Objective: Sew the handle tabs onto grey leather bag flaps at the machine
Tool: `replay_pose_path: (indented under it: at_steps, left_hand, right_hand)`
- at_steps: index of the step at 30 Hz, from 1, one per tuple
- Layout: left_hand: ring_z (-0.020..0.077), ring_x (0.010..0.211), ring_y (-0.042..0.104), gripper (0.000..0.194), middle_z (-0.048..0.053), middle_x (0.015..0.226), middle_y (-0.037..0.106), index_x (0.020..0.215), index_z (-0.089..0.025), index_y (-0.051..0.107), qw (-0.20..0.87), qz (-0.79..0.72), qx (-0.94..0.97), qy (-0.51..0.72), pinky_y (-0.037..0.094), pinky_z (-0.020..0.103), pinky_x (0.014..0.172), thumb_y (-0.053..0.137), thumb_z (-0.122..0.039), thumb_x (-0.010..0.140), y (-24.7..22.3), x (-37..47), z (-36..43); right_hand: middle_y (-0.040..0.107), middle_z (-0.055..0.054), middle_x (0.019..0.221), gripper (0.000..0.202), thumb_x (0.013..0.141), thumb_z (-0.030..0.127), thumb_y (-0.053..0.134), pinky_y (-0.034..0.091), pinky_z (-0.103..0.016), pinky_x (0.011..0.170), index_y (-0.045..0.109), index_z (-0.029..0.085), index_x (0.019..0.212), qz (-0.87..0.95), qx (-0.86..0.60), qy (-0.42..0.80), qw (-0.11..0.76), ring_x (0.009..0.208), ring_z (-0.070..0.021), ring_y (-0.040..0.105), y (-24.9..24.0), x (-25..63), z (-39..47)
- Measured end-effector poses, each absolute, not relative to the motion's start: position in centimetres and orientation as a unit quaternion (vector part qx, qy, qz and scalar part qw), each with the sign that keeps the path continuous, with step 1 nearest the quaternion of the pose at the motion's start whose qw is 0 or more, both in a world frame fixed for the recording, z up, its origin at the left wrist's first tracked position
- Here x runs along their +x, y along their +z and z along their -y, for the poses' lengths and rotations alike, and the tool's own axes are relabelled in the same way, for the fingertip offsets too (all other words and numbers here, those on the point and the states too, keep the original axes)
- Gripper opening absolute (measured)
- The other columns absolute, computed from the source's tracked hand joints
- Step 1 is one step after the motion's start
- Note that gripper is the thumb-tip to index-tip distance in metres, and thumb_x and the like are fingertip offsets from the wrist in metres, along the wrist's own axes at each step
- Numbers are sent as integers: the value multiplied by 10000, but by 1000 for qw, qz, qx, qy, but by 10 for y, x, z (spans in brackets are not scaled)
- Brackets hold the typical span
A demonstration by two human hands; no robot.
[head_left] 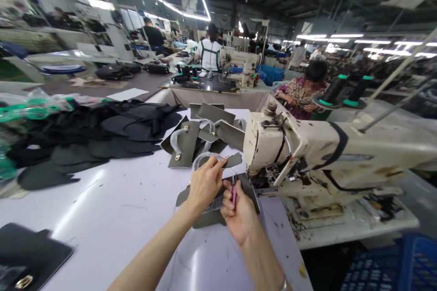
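My left hand [206, 183] is closed on a dark olive bag panel [234, 160], fingers pressed near a metal fitting. A clear-wrapped handle curves up behind that hand. Pink-handled thread snips [234, 193] sit in the closed fingers of my right hand [241, 216], with the thin blades pointing up just below the panel's edge. More olive pieces [210, 220] lie under both hands, partly hidden by them. Just beyond, several olive bag panels [191, 143] with plastic-wrapped handles and gold-coloured fittings lie in a loose heap.
A cream sewing machine [307, 145] stands close on the right, thread cones [336, 88] above it. Dark cut pieces [112, 132] are piled at left on the white table [136, 218]. Another panel [30, 254] lies front left. A blue crate [409, 263] stands lower right. People work beyond.
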State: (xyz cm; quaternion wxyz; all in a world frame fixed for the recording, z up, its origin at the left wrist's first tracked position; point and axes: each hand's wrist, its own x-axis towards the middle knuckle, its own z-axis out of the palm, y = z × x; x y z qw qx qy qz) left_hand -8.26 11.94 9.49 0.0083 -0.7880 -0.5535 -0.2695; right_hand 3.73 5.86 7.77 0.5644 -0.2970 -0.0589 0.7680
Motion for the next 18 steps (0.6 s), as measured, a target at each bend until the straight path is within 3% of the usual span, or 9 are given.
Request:
replay_pose_path:
  at_steps: [8, 11, 13, 15, 18]
  left_hand:
    - [201, 840, 637, 372, 75, 998, 664, 1261, -237, 679, 13, 551, -789, -271, 420, 294, 670, 390, -234, 1028, 90, -89, -118]
    - [196, 754, 629, 365, 61, 932, 656, 1223, -258, 709, 39, 571, -777, -261, 384, 304, 622, 395, -289, 1038, 103, -102, -136]
    - [201, 721, 621, 362, 63, 913, 653, 1222, -280, 723, 83, 594, -751, -276, 352, 315, 592, 415, -308, 1034, 123, -109, -158]
    - [227, 828, 643, 381, 80, 999, 662, 1308, -317, 681, 132, 609, -715, -318, 356, 321, 606, 423, -288, 1030, 148, -110, -184]
    - [237, 906, 654, 458, 92, 1316, 611, 1445, -346, 557, 149, 597, -716, -330, 378, 318, 607, 493, -259, 1000, 180, -98, -216]
  right_hand:
    - [402, 91, 577, 254, 1024, 353, 575, 182, -124, 353, 628, 153, 876, -17, -296, 760, 579, 378, -17, 262, 84, 34, -74]
    - [417, 93, 593, 246, 947, 381, 698, 184, -130, 370, 644, 146, 898, 12, -278, 765, 581, 402, -10, 267, 77, 38, -64]
    - [443, 89, 613, 358, 843, 450, 804, 178, -134, 384, 676, 134, 954, 46, -274, 785, 554, 419, -3, 265, 73, 41, -52]
    - [471, 78, 635, 503, 762, 523, 853, 163, -146, 398, 703, 121, 1025, 78, -289, 799, 522, 431, 2, 262, 71, 42, -39]
    - [501, 52, 672, 566, 783, 601, 803, 130, -170, 418, 725, 115, 1062, 132, -322, 801, 487, 446, 1, 246, 75, 44, -23]
